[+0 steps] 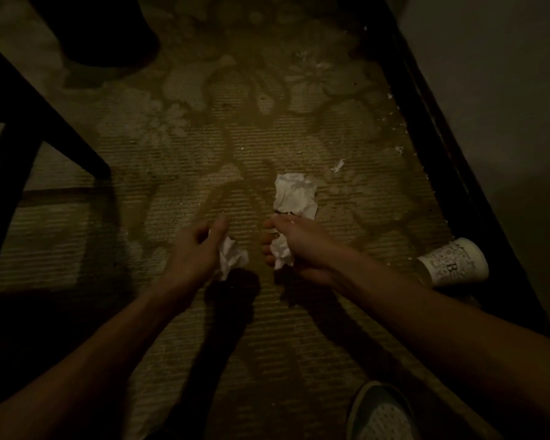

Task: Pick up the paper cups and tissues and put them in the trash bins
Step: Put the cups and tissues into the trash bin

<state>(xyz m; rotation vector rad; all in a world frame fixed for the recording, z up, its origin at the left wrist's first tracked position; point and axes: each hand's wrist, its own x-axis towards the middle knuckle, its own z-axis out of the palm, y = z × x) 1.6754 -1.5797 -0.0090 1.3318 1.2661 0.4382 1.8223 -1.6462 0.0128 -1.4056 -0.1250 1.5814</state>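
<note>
Dim light falls across a patterned carpet that fills the floor beneath you, bordered on the left by a dark furniture frame and on the right by a dark strip running along a pale wall. Both your bare forearms reach forward over the carpet. Your left hand has its fingers curled round a small crumpled tissue, which sticks out below the palm; your right hand grips a second tissue wad the same way. A shoe shows at the lower right edge. A paper cup with dark printing lies on its side on the carpet to the right of your right wrist, against the dark strip. A larger loose tissue lies crumpled on the carpet just beyond your right hand's knuckles; contact cannot be told. A small white scrap lies farther on, near that tissue.
</note>
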